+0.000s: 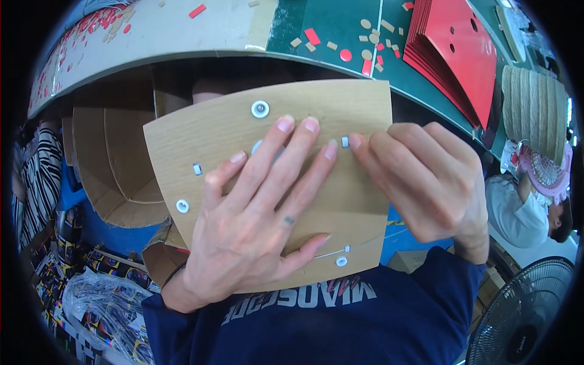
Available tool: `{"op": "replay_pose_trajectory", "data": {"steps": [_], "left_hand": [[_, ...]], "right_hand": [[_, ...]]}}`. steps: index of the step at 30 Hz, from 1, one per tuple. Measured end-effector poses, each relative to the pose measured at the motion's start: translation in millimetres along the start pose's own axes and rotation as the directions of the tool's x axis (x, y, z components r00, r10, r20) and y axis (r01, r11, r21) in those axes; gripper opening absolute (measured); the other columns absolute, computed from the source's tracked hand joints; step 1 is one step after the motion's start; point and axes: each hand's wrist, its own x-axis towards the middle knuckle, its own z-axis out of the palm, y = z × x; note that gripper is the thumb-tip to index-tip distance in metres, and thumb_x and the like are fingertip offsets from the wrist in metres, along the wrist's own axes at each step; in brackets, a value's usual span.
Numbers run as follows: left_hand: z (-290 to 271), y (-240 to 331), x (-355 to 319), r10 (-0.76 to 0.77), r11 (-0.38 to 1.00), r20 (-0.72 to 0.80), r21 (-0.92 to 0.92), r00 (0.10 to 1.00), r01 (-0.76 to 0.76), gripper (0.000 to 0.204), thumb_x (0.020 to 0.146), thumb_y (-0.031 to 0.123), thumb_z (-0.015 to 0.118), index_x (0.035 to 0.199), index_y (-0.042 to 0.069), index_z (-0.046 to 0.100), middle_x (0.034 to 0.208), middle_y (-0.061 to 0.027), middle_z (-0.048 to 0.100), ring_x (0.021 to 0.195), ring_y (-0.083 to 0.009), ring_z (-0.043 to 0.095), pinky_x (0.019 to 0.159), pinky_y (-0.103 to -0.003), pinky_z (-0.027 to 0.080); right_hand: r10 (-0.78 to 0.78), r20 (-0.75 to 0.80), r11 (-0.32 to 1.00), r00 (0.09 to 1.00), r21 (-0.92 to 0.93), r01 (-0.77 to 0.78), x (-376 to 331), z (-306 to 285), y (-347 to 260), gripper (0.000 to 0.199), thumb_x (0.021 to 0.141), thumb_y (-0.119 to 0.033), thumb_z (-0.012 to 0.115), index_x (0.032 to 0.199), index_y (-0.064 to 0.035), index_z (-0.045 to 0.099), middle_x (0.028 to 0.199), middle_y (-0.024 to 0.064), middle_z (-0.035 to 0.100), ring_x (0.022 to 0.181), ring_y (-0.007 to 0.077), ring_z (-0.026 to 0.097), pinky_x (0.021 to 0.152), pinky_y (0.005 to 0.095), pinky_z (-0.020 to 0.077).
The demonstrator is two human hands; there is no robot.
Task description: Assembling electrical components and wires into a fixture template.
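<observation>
close above the lap, over a navy shirt (340,316), a tan wood-grain card (359,201) lay held flat between both hands. the left hand (249,225) lay spread on its face with fingers open and pressed flat, fingertips pointing to twelve o'clock and partly covering a white round fitting near the middle. the right hand (426,182) came in from three o'clock, its fingers curled and pinched at a small white clip (345,142) on the card.

by the look of it the fitting work was well along: a white eyelet (260,109) sat at twelve o'clock of the card, a second eyelet (182,205) at eight o'clock, a third (341,261) at five o'clock with a thin cord running past it, and a small square clip (197,169) at nine o'clock. the clip under the right fingers seemed the piece not yet settled.

further off at nine o'clock stood an open cardboard box (115,170). beyond, at twelve to two o'clock, a green table (340,24) carried scattered punched scraps and a stack of red sheets (456,55).
</observation>
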Motion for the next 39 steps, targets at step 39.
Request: {"op": "replay_pose_trajectory", "data": {"steps": [39], "left_hand": [[1.4,-11.9,12.5,-0.011,0.954,-0.242,-0.292,0.970,-0.062,0.093,0.069,0.019,0.087,0.148,0.000,0.042,0.146,-0.0207,0.049,0.136,-0.0411,0.046,0.103,-0.047,0.043]], "right_hand": [[-0.049,-0.183,0.999,0.982,-0.030,0.045,-5.3,20.7,5.3,0.048,0.056,-0.007,0.068,0.102,0.0094,0.071,0.093,0.0144,0.064,0.080,0.0271,0.065,0.061,0.0347,0.0534]]}}
